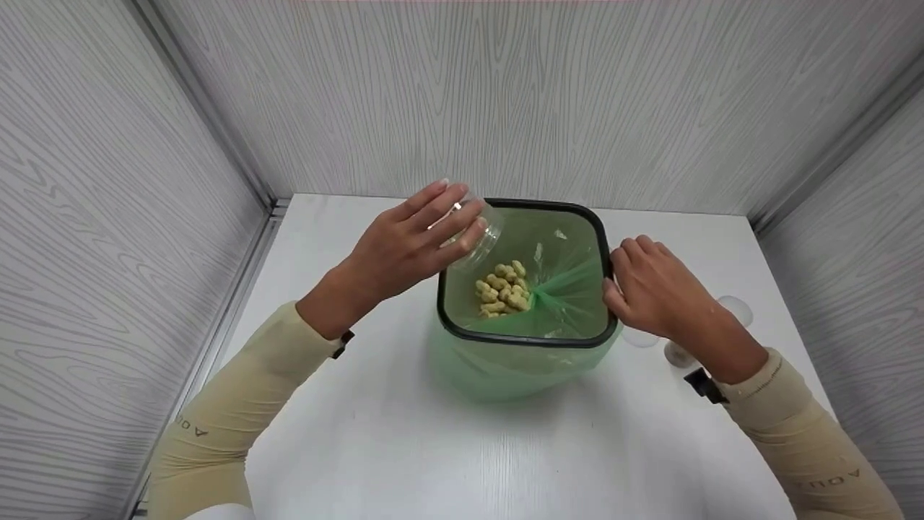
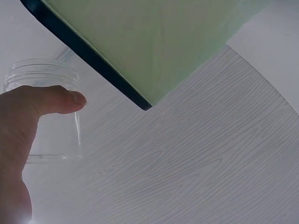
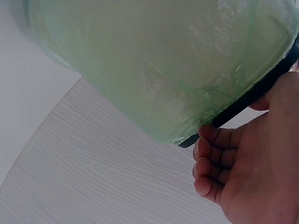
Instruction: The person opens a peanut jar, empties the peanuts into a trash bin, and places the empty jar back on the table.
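A bin with a black rim (image 1: 530,339) stands on the white table, lined with a thin green plastic bag (image 1: 498,372). Peanuts in their shells (image 1: 503,292) lie in a heap inside it, left of a gathered twist in the bag. My left hand (image 1: 415,242) holds a see-through jar (image 1: 493,235) tilted over the bin's left rim; no peanuts show in the jar (image 2: 58,133) in the left wrist view. At the right side, my right hand (image 1: 660,289) grips the rim, fingers (image 3: 217,156) curled at its outer edge.
Right of the bin, partly behind the right forearm, are transparent round pieces (image 1: 736,309) and a small brownish round item (image 1: 678,354), kind unclear. Wood-grain panels (image 1: 433,94) close off the table's back and both sides.
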`<state>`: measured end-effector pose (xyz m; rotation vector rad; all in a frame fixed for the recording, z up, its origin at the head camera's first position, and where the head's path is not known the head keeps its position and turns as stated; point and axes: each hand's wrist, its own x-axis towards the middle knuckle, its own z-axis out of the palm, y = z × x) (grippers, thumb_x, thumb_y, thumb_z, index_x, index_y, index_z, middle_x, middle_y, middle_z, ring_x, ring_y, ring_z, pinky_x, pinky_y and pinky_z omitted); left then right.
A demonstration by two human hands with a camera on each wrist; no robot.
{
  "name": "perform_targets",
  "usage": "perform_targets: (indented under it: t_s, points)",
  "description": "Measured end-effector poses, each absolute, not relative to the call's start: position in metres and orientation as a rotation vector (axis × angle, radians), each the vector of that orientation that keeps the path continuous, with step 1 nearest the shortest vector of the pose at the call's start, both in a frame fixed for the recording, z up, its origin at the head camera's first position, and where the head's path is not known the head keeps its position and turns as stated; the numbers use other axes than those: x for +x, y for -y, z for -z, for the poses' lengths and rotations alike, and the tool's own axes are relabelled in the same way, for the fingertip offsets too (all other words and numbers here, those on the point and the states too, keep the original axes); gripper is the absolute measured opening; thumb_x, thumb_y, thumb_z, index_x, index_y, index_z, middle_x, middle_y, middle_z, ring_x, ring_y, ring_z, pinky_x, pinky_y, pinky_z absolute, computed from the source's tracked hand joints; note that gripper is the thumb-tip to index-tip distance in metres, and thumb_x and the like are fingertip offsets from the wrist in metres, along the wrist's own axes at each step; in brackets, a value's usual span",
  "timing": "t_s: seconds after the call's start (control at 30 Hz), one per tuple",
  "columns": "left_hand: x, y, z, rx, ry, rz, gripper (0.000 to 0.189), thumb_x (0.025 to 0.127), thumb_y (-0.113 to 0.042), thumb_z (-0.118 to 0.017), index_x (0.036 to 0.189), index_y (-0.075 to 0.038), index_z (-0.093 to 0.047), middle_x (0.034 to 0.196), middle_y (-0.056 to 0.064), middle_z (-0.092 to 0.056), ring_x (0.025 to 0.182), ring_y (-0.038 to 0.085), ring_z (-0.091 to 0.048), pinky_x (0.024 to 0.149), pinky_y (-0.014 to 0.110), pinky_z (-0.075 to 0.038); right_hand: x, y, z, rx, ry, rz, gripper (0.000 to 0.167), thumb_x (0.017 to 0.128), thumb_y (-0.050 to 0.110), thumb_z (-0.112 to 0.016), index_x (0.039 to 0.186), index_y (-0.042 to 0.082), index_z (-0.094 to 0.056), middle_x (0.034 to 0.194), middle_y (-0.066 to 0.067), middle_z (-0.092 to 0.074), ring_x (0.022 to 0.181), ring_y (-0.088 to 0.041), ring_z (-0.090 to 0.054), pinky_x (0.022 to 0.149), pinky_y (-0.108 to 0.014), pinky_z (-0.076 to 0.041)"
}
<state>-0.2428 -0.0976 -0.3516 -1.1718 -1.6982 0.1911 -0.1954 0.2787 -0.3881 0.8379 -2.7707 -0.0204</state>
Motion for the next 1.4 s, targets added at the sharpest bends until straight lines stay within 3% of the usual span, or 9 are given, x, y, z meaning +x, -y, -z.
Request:
perform_targets:
  t_s: [0.93,1.2,1.4]
  points:
    - [-0.239,0.097,0.369,-1.156,1.809,-0.135,0.034,0.101,-0.013,-0.065,0.134,-0.011,-0.056,0.137,0.008,-0.065,0.128,0.027,-0.061,0.113,0.037,-0.048,-0.197,-0.279,0.388,0.840,2.778,-0.005,0.031,0.098,0.026,-0.044,0.086,-0.002,-0.052,0.082,-0.014,-0.049,0.077,-0.030,-0.043,0.073,-0.044,-0.040]
    - [-0.240,0.097,0.367,-1.140,1.843,-0.131,0.051,0.093,-0.028,-0.074,0.136,-0.009,-0.055,0.138,0.009,-0.064,0.126,0.028,-0.061,0.110,0.038,-0.051,-0.197,-0.280,0.388,0.824,2.785,-0.010,0.033,0.098,0.027,-0.045,0.089,-0.004,-0.054,0.085,-0.016,-0.052,0.080,-0.032,-0.046,0.075,-0.045,-0.042]
    - [-0.238,0.097,0.367,-1.150,1.880,-0.058,0.061,0.086,-0.030,-0.079,0.136,-0.006,-0.054,0.136,0.012,-0.064,0.123,0.029,-0.062,0.107,0.039,-0.053,-0.196,-0.281,0.387,0.823,2.793,-0.019,0.034,0.099,0.028,-0.046,0.090,-0.004,-0.055,0.086,-0.016,-0.053,0.081,-0.032,-0.047,0.075,-0.045,-0.042]
